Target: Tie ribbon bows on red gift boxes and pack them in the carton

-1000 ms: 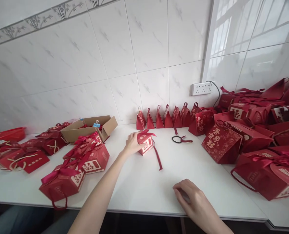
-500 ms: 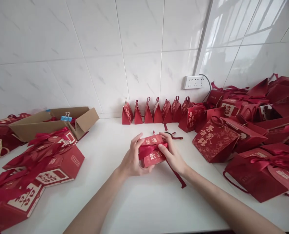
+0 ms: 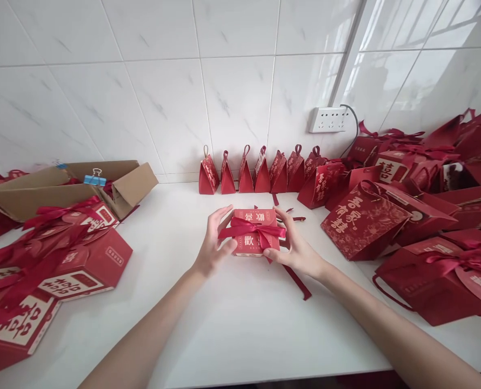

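At the table's [image 3: 208, 340] middle, a gift box [image 3: 255, 243] is held between the left hand [image 3: 214, 246] and right hand [image 3: 295, 248]. Behind it, tent-style favour boxes [image 3: 246, 179] are lined up along the far wall [image 3: 240, 102]. Larger gift boxes are grouped at left [image 3: 76, 259], before a cardboard carton [image 3: 25, 197]; others are heaped at right [image 3: 421, 216].

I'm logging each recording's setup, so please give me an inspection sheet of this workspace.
Surface: smooth white tabletop.
Job's things: red cardboard box with satin bow on top; dark red flat strap beside it.
Clutter: red printed paper boxes massed right; red bow-tied boxes left; open brown cardboard carton; row of small red triangular boxes behind.
Hands: left hand at the box's left end, grip unclear; right hand grips its right end.
Cables: thin dark cable beside white socket strip.
Surroundings: white grey-veined tile wall.
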`<state>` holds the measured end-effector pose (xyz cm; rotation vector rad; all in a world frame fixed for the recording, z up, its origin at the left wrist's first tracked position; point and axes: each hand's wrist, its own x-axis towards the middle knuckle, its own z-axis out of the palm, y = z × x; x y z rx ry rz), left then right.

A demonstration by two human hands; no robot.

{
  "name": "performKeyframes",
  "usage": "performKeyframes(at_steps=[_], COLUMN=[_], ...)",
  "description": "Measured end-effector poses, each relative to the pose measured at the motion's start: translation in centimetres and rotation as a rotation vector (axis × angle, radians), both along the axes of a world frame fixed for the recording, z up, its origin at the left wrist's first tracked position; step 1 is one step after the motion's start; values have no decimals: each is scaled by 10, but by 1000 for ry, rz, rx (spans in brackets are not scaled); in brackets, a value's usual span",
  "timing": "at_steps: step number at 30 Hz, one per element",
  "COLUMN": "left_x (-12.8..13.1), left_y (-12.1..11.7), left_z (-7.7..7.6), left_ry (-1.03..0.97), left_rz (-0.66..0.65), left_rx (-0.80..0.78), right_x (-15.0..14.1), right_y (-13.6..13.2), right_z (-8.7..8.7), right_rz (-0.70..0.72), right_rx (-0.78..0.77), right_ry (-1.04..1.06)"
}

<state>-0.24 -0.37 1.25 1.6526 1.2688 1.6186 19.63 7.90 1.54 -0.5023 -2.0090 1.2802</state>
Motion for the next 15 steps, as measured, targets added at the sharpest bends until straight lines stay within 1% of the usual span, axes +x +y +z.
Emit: performKeyframes(at_steps=[2,3,4,6,7,11,12,13,15], left_x=[1,0,0,-3,-4,-5,-5,-4,-3], left_y=[2,3,3,3,2,-6,-8,-11,-16], left_z=[3,5,7,12,15,27,29,32,36], left_ry=[-116,-129,-122,-69,-44,-30,-42,-52,-39], left_rz=[137,169,168,104,77,57,37,-1,-122], left_rx=[-91,-154,-220,-322,-338,-245,-255,-293,-436], right_x=[0,0,-1,-1,-2,-4,-4,-5,-5], right_y=[-1,-1,-2,-2,-2,-2,-2,-2,-2], right_z=[-1,-2,-2,-3,-3,-5,-5,-6,-6], right_rz=[-5,-8,-12,-17,-19,-65,-76,-83,-84], right_rx=[25,30,30,16,0,-39,-38,-35,-31], right_ry=[11,12,11,8,8,22,27,32,36])
